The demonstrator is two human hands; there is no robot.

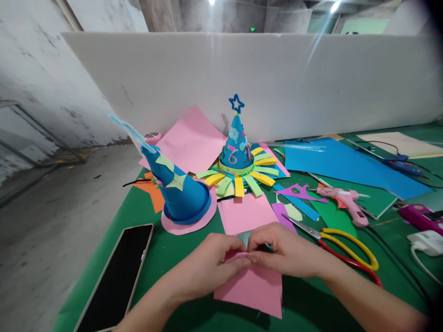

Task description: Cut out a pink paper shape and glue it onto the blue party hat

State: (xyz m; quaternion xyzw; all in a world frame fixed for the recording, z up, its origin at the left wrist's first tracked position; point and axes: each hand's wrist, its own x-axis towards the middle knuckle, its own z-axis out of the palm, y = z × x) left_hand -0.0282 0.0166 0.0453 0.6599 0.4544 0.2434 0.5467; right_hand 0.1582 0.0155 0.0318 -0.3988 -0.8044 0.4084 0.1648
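My left hand [216, 263] and my right hand [281, 249] meet at the lower middle of the view. Both are closed in a pinch on the top edge of a pink paper piece [254, 290], which hangs down toward me. The fingertips nearly touch each other. Just beyond them lies a larger pink sheet [240, 214]. A blue cone hat [185, 196] with pale green stars and a pink brim tilts to the left. Farther back stands a decorated blue cone hat [235, 150] with a blue star on top and a yellow and green fringe.
A black phone [117, 276] lies at the left front. On the right are scissors [311, 230] with red and yellow handles, a pink glue gun [346, 200], a white plug [425, 242] and blue sheets [339, 161]. A white board [277, 83] stands behind.
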